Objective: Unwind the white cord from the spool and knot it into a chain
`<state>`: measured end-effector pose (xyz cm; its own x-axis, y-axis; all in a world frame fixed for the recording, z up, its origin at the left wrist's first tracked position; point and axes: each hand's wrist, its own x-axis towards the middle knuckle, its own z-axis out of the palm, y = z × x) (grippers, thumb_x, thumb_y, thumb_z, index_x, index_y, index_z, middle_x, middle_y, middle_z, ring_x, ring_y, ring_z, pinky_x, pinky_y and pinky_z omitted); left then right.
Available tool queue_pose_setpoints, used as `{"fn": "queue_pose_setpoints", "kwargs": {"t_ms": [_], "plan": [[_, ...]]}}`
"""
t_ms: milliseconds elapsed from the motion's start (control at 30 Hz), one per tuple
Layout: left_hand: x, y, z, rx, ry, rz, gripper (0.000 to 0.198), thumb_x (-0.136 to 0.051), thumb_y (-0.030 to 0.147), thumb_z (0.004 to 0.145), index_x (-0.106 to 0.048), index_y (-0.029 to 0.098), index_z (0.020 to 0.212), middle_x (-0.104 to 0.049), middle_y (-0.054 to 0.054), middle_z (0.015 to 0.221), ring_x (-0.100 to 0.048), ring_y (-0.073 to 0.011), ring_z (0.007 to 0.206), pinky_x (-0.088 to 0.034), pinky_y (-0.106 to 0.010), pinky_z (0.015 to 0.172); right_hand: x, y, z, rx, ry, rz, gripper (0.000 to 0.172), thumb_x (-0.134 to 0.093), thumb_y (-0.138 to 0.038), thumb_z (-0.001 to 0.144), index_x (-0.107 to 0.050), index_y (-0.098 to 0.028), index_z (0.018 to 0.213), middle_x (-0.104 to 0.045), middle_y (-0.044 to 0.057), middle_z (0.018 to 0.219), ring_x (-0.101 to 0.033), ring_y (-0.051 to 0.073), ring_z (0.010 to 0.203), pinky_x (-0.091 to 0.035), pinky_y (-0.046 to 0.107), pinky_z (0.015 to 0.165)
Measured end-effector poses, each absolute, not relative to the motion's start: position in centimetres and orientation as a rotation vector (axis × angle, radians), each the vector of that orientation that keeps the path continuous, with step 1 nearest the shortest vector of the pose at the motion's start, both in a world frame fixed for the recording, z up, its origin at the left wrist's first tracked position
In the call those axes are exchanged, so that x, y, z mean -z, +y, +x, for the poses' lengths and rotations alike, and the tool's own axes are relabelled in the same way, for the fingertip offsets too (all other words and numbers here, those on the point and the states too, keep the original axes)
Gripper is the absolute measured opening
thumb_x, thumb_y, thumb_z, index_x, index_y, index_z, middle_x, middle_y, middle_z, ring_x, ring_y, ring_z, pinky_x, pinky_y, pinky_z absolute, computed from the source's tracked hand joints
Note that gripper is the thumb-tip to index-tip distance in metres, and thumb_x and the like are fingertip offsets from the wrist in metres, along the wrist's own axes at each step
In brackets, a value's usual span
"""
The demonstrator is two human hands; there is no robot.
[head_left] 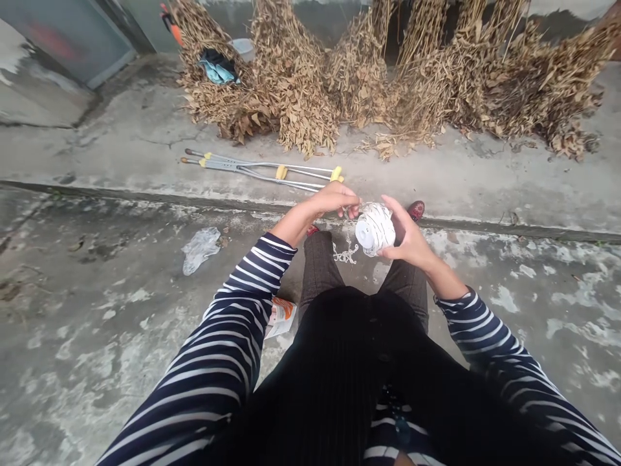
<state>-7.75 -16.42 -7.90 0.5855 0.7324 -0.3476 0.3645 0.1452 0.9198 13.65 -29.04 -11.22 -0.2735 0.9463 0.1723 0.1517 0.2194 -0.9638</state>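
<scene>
A white spool wound with thin white cord or lace trim is in front of my lap, its round end with a centre hole facing me. My right hand grips the spool from the right, thumb and fingers curved around it. Just left of the spool, my left hand is closed, its fingertips pinching what looks like the strand leading off the spool. Below that hand a loose, lacy white length shows between my knees. The exact pinch point is too small to make out.
Crutches with yellow pads lie on the raised concrete step ahead. Dried plant bundles lean on the wall, a blue and black cloth among them. A crumpled plastic bag and a printed packet lie on the ground.
</scene>
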Motion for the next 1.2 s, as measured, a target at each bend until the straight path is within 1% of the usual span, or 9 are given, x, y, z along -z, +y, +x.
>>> {"fn": "queue_pose_setpoints", "kwargs": {"t_ms": [133,233,367,433,567,800,967,1100,1200], "plan": [[8.6,-16.0,-9.1,-0.366,0.927,1.389,0.029,-0.073,0.026,0.090,-0.067,0.011,0.065,-0.072,-0.008,0.066,-0.067,-0.0106,0.058,-0.043,-0.019,0.051,10.8,-28.8,13.5,-1.137,-1.632,-1.115,0.110,-0.091,-0.041,0.061,-0.039,-0.033,0.157,-0.040,0.006,0.163,-0.043,0.037,0.147,-0.033,0.059,0.126],[8.0,-15.4,-10.3,-0.543,0.825,1.263,0.034,-0.072,0.033,0.092,-0.062,0.013,0.066,-0.068,-0.004,0.063,-0.063,-0.0083,0.053,-0.044,-0.019,0.051,10.4,-28.8,13.5,-1.189,-1.658,-1.188,0.108,-0.089,-0.033,0.059,-0.041,-0.030,0.155,-0.043,0.008,0.159,-0.048,0.037,0.141,-0.038,0.058,0.122],[6.7,-14.4,-10.7,-0.684,0.839,1.243,0.041,-0.073,0.039,0.092,-0.058,0.013,0.065,-0.067,-0.003,0.060,-0.060,-0.0076,0.050,-0.042,-0.018,0.050,10.2,-28.9,13.7,-1.314,-1.726,-1.202,0.093,-0.084,-0.028,0.060,-0.050,-0.028,0.146,-0.052,0.008,0.149,-0.053,0.036,0.135,-0.040,0.055,0.119],[6.8,-13.9,-10.3,-0.649,0.893,1.308,0.040,-0.076,0.038,0.089,-0.061,0.012,0.064,-0.068,-0.005,0.060,-0.061,-0.0078,0.050,-0.041,-0.018,0.048,10.1,-28.9,13.8,-1.404,-1.726,-1.156,0.088,-0.084,-0.029,0.060,-0.052,-0.028,0.142,-0.056,0.007,0.144,-0.056,0.034,0.131,-0.043,0.052,0.115],[8.7,-13.8,-9.2,-0.559,0.904,1.360,0.040,-0.083,0.038,0.084,-0.063,0.011,0.060,-0.067,-0.007,0.057,-0.060,-0.0082,0.049,-0.039,-0.018,0.047,9.8,-28.8,14.1,-1.506,-1.624,-1.061,0.093,-0.091,-0.039,0.055,-0.054,-0.029,0.140,-0.063,0.007,0.134,-0.059,0.034,0.128,-0.045,0.052,0.113],[12.4,-15.8,-7.7,-0.530,0.752,1.166,0.045,-0.084,0.047,0.081,-0.063,0.013,0.061,-0.067,-0.007,0.061,-0.062,-0.0101,0.053,-0.044,-0.020,0.050,8.4,-28.2,15.0,-1.405,-1.387,-1.025,0.111,-0.092,-0.061,0.047,-0.050,-0.029,0.145,-0.056,0.010,0.149,-0.052,0.039,0.140,-0.043,0.056,0.120],[13.0,-16.4,-6.2,-0.612,0.713,1.099,0.039,-0.081,0.047,0.084,-0.068,0.013,0.070,-0.069,-0.007,0.065,-0.063,-0.0112,0.056,-0.047,-0.022,0.052,5.9,-26.8,14.9,-1.245,-1.440,-1.005,0.119,-0.089,-0.065,0.051,-0.043,-0.028,0.154,-0.051,0.010,0.155,-0.046,0.039,0.145,-0.041,0.058,0.123],[11.9,-16.5,-5.8,-0.697,0.644,1.137,0.029,-0.082,0.041,0.084,-0.073,0.013,0.087,-0.068,-0.003,0.064,-0.064,-0.0114,0.057,-0.045,-0.020,0.050,3.5,-25.3,15.2,-1.084,-1.512,-0.975,0.111,-0.085,-0.065,0.057,-0.045,-0.029,0.154,-0.052,0.008,0.154,-0.043,0.038,0.150,-0.038,0.057,0.126],[10.6,-16.5,-5.5,-0.760,0.656,1.201,0.028,-0.083,0.036,0.081,-0.076,0.013,0.096,-0.072,-0.003,0.070,-0.066,-0.0114,0.061,-0.045,-0.019,0.051,2.4,-24.7,15.4,-1.057,-1.532,-0.976,0.106,-0.085,-0.062,0.059,-0.048,-0.029,0.152,-0.054,0.006,0.152,-0.044,0.038,0.149,-0.039,0.058,0.125]]}}
